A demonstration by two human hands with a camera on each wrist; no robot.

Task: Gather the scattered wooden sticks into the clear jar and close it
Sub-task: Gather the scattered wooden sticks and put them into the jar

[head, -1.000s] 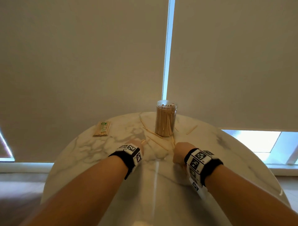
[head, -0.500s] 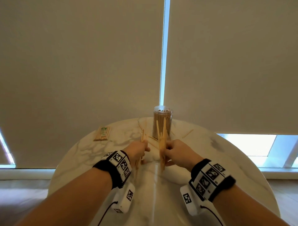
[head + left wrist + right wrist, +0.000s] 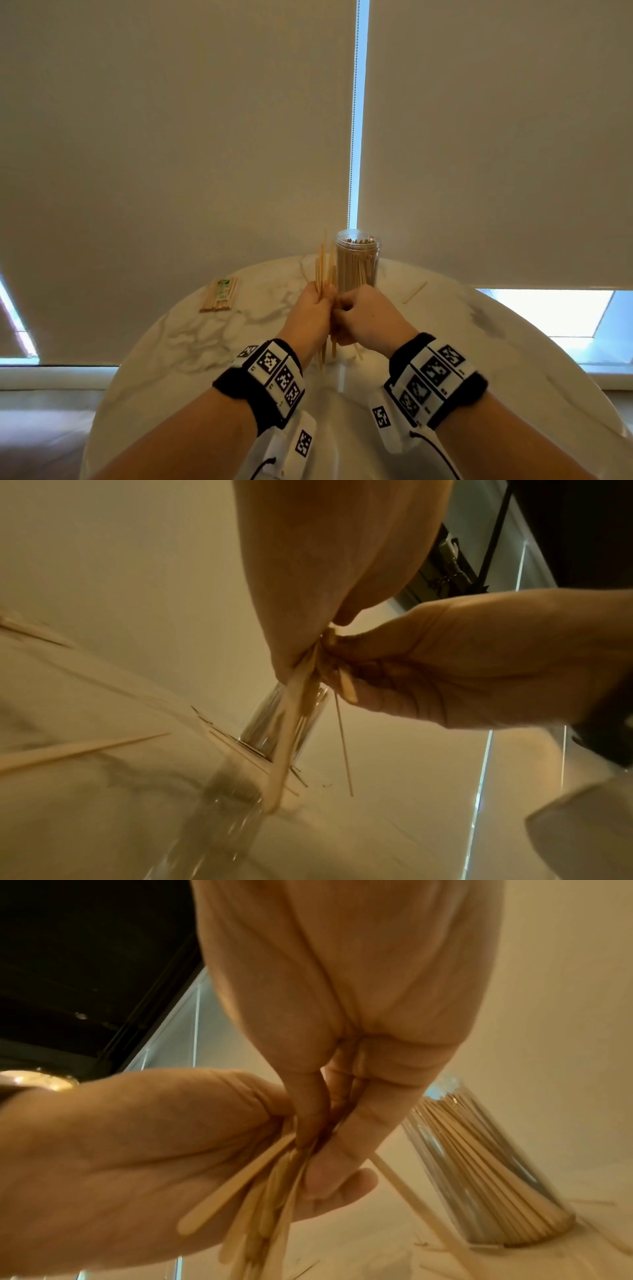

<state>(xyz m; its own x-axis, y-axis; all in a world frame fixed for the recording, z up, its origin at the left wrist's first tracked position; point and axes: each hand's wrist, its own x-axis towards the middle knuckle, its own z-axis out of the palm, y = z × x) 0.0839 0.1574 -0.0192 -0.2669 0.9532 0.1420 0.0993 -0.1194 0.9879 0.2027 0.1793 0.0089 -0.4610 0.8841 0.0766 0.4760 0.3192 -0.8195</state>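
The left hand (image 3: 313, 317) and right hand (image 3: 366, 317) are meeting knuckle to knuckle above the table (image 3: 496, 359), both curling around one upright bundle of sticks (image 3: 324, 270). The left hand's fingers are wrapping the bundle, whose tops are rising above the fist and whose lower ends are hanging below it toward the tabletop. The right hand's fingers (image 3: 346, 1139) are pinching the same sticks from the other side, thumb against the bundle; one thin stick is dangling under this hand. Just beyond the two hands the jar (image 3: 357, 263) is standing upright and uncapped, already packed with sticks. A loose stick (image 3: 415, 292) is lying past the right hand, to its right. A packet (image 3: 220, 294) of sticks is lying well off to the left of the left hand.
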